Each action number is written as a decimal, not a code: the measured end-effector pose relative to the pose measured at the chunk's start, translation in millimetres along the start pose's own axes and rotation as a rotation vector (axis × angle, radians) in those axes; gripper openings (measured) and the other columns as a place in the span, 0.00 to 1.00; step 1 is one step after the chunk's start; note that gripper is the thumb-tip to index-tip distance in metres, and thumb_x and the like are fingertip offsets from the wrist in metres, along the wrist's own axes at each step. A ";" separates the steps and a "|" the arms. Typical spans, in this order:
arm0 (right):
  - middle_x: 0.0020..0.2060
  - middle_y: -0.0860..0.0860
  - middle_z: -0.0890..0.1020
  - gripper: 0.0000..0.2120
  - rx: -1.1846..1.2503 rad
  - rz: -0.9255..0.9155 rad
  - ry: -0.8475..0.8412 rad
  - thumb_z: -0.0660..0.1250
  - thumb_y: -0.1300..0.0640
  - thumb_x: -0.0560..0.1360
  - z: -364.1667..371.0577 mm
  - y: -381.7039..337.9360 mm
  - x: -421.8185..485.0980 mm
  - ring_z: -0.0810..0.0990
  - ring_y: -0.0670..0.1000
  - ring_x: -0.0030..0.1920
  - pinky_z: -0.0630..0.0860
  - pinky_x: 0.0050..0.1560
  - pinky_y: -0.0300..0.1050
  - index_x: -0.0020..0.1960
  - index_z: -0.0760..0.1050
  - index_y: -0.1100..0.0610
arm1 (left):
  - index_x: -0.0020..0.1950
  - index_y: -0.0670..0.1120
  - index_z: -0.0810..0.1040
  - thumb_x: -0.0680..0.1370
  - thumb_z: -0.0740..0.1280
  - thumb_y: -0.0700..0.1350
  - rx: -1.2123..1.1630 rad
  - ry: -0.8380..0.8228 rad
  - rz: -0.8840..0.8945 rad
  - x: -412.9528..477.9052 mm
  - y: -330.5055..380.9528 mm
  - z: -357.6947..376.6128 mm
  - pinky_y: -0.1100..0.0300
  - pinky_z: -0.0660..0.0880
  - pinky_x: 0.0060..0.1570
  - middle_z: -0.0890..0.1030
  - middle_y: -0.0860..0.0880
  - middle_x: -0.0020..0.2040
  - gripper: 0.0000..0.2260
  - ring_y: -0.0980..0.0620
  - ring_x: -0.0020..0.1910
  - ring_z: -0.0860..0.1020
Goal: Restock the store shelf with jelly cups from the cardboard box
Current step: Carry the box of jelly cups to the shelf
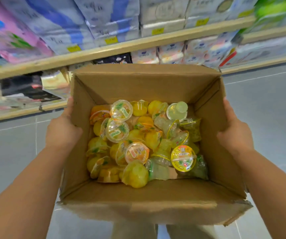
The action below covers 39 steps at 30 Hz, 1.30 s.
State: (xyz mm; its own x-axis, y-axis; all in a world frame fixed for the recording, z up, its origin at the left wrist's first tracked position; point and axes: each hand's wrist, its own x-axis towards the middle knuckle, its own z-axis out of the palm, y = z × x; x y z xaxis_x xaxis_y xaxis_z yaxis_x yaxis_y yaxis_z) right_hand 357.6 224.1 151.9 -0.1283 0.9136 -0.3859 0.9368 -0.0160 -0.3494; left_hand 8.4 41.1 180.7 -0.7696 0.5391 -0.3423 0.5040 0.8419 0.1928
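Cardboard box (pixel 139 87), jelly cups (pixel 137 152); left hand (pixel 62 132), right hand (pixel 236 134) seemingly gripping

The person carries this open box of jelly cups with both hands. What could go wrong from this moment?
1. The left hand and right hand grip the box by its side walls; it may slip or tilt.
2. The jelly cups lie loose in a heap; a tilt could spill them onto the floor.
3. No hand is free: letting go to take a cup may unbalance the box.
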 end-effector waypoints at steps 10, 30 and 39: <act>0.35 0.57 0.76 0.47 0.076 0.076 0.173 0.62 0.68 0.68 -241.1 9.9 -130.6 0.75 0.61 0.37 0.67 0.34 0.46 0.75 0.44 0.36 | 0.77 0.60 0.52 0.67 0.67 0.34 0.044 0.108 0.347 -100.5 123.4 -214.2 0.54 0.69 0.34 0.80 0.34 0.40 0.44 0.36 0.40 0.79; 0.32 0.53 0.71 0.45 0.214 0.659 0.530 0.58 0.69 0.70 -515.2 246.3 -175.3 0.73 0.56 0.34 0.66 0.28 0.44 0.74 0.44 0.35 | 0.77 0.57 0.52 0.70 0.65 0.33 0.179 0.068 1.104 -227.2 612.4 -238.3 0.52 0.73 0.37 0.79 0.34 0.54 0.41 0.39 0.42 0.77; 0.33 0.56 0.74 0.46 0.207 0.888 0.581 0.58 0.70 0.69 -617.9 360.7 -89.7 0.73 0.55 0.29 0.63 0.22 0.42 0.74 0.44 0.34 | 0.77 0.50 0.55 0.74 0.65 0.37 0.164 -0.082 1.294 -244.0 869.2 -163.0 0.50 0.73 0.46 0.78 0.35 0.57 0.35 0.36 0.51 0.78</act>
State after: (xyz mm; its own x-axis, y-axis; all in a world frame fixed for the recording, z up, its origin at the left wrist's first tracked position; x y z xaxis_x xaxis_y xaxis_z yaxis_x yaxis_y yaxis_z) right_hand 908.1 387.5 588.0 0.7944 0.5939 -0.1272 0.5391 -0.7859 -0.3029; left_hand 570.4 645.3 581.7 0.3286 0.9431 -0.0502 0.9025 -0.2979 0.3110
